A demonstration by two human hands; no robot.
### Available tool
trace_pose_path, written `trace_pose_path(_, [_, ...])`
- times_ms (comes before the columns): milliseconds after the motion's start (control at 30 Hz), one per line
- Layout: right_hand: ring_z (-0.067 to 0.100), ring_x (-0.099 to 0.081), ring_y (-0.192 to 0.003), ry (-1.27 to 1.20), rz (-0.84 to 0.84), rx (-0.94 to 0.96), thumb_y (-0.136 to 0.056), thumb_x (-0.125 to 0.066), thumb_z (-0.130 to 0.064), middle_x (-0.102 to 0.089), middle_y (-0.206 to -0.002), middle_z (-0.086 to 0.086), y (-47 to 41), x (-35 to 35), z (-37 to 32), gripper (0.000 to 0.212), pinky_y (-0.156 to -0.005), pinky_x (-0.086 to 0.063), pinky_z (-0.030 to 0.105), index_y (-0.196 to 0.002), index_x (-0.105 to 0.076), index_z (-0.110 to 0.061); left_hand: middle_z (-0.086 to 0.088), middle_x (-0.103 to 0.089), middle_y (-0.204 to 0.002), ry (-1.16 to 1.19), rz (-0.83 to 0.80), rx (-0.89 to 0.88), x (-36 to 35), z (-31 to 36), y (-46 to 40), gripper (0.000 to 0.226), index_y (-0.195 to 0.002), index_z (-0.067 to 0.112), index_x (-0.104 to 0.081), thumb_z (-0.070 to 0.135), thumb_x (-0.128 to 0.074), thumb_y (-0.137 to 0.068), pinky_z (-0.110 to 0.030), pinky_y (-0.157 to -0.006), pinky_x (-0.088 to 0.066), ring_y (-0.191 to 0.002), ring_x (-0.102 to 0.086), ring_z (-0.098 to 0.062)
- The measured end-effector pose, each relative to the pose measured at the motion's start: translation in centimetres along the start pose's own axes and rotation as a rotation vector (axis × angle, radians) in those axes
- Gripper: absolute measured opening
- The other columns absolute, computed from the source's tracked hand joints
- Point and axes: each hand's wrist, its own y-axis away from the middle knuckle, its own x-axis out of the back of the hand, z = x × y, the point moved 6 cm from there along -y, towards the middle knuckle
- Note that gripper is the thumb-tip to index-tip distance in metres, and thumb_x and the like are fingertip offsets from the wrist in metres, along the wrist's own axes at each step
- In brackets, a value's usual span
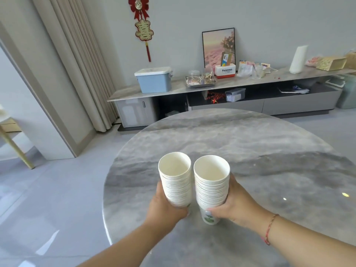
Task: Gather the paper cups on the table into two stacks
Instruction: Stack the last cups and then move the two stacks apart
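The left hand [165, 205] wraps the left stack [176, 180] and the right hand [234, 201] wraps the right stack [211, 187], both upright, touching, near the tabletop's [260, 151] near-left edge; no loose cups show, so gathering looks finished.

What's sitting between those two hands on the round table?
In the head view, two stacks of paper cups stand side by side: the left stack in the left hand, the right stack in the right hand. Nothing else.
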Motion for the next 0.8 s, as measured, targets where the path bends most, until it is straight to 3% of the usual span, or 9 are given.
trace_pose_path(233, [0.0, -0.062, -0.099, -0.029, -0.016, 0.025, -0.043, -0.081, -0.037, -0.063, -0.107, -0.018, -3.3, -3.4, -1.3, 0.084, -0.086, -0.053, 0.033, -0.115, -0.039, -0.045, 0.004, -0.06, -0.097, 0.073, 0.203, 0.167, 5.9, -2.8, -10.9, 0.073, -0.118, 0.029, -0.038, 0.02, -0.08, -0.059, -0.027, -0.062, -0.043, -0.09, -0.058, -0.023])
trace_pose_path(400, [-0.008, -0.059, -0.101, -0.004, -0.028, 0.02, -0.041, -0.082, -0.039, -0.058, -0.114, -0.028, -4.5, -4.6, -1.1, 0.093, -0.086, -0.052, 0.026, -0.117, -0.032, -0.054, 0.0, -0.059, -0.1, 0.073, 0.257, 0.179, 8.1, -4.0, -17.6, 0.072, -0.12, 0.024, -0.04, 0.013, -0.078, -0.06, -0.031, -0.066, -0.043, -0.091, -0.057, -0.026])
trace_pose_path(567, [-0.015, -0.053, -0.105, 0.032, -0.052, 0.02, -0.04, -0.081, -0.045, -0.05, -0.121, -0.036, -5.1, -5.2, -1.0, 0.102, -0.089, -0.048, 0.022, -0.125, -0.026, -0.057, 0.0, -0.057, -0.111, 0.102, 0.229, 0.146, 9.2, -5.0, -21.4, 0.083, -0.13, 0.021, -0.037, 0.005, -0.08, -0.061, -0.035, -0.079, -0.041, -0.103, -0.054, -0.025])
trace_pose_path(633, [-0.018, -0.05, -0.107, 0.036, -0.071, 0.02, -0.038, -0.082, -0.047, -0.044, -0.123, -0.041, -5.1, -5.2, -1.2, 0.105, -0.089, -0.046, 0.018, -0.123, -0.022, -0.06, -0.005, -0.054, -0.125, 0.06, 0.167, 0.184, 9.5, -5.8, -21.8, 0.093, -0.137, 0.016, -0.031, 0.007, -0.083, -0.061, -0.036, -0.086, -0.043, -0.116, -0.052, -0.029])
trace_pose_path(700, [-0.02, -0.051, -0.105, 0.032, -0.104, 0.018, -0.038, -0.083, -0.046, -0.041, -0.121, -0.045, -4.8, -5.0, -1.4, 0.101, -0.085, -0.045, 0.008, -0.113, -0.019, -0.07, -0.01, -0.041, -0.143, -0.094, 0.156, 0.284, 10.4, -6.9, -20.9, 0.104, -0.145, 0.011, -0.022, 0.015, -0.085, -0.062, -0.039, -0.099, -0.042, -0.129, -0.042, -0.03])
trace_pose_path(733, [-0.019, -0.053, -0.103, 0.04, -0.125, 0.013, -0.04, -0.084, -0.045, -0.043, -0.119, -0.046, -4.7, -4.7, -1.3, 0.097, -0.082, -0.045, 0.006, -0.107, -0.021, -0.073, -0.011, -0.036, -0.145, -0.194, 0.176, 0.314, 11.0, -7.2, -19.9, 0.103, -0.145, 0.01, -0.021, 0.019, -0.084, -0.064, -0.042, -0.103, -0.041, -0.131, -0.039, -0.031])
trace_pose_path(800, [-0.012, -0.059, -0.097, 0.08, -0.163, 0.007, -0.044, -0.085, -0.046, -0.05, -0.114, -0.041, -4.5, -4.4, -1.2, 0.087, -0.077, -0.05, 0.01, -0.104, -0.029, -0.073, -0.01, -0.042, -0.137, -0.268, 0.207, 0.255, 11.6, -6.6, -16.5, 0.081, -0.139, 0.012, -0.034, 0.016, -0.077, -0.07, -0.039, -0.101, -0.043, -0.125, -0.043, -0.028])
